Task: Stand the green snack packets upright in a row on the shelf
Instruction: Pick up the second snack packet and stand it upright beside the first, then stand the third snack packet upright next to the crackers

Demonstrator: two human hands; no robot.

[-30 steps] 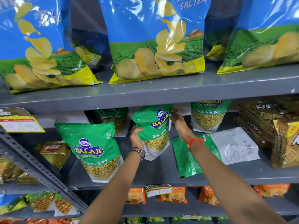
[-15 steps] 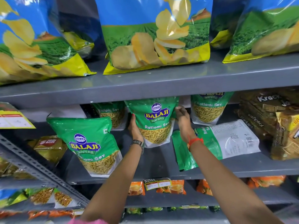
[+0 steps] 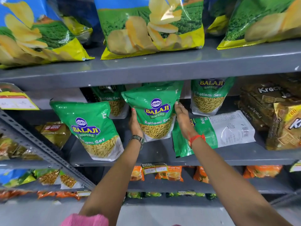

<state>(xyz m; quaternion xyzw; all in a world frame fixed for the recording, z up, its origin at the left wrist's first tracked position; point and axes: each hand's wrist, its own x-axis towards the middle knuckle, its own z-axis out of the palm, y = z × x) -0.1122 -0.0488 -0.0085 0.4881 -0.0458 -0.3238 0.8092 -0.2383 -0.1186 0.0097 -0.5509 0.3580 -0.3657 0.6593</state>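
A green Balaji Ratlami Sev packet [image 3: 153,111] stands upright in the middle of the grey shelf [image 3: 211,158]. My left hand [image 3: 135,123] presses its left side and my right hand [image 3: 183,119] its right side. Another green packet [image 3: 91,128] stands upright at the front left. Two more stand at the back: one behind on the left [image 3: 114,101] and one on the right [image 3: 210,97]. A further green packet [image 3: 216,131] lies flat, back side up, right of my right wrist.
Large blue and green chip bags [image 3: 149,25] fill the shelf above, which hangs low over the packets. Brown cracker packs [image 3: 275,115] are stacked at the right. Gold packets [image 3: 53,132] sit at the left behind a slanted metal brace [image 3: 42,147]. Orange tea packets [image 3: 169,174] lie below.
The held packet has turned from tilted to upright and squarer to me. Both hands have slid down from its top to its sides. The camera has moved closer.
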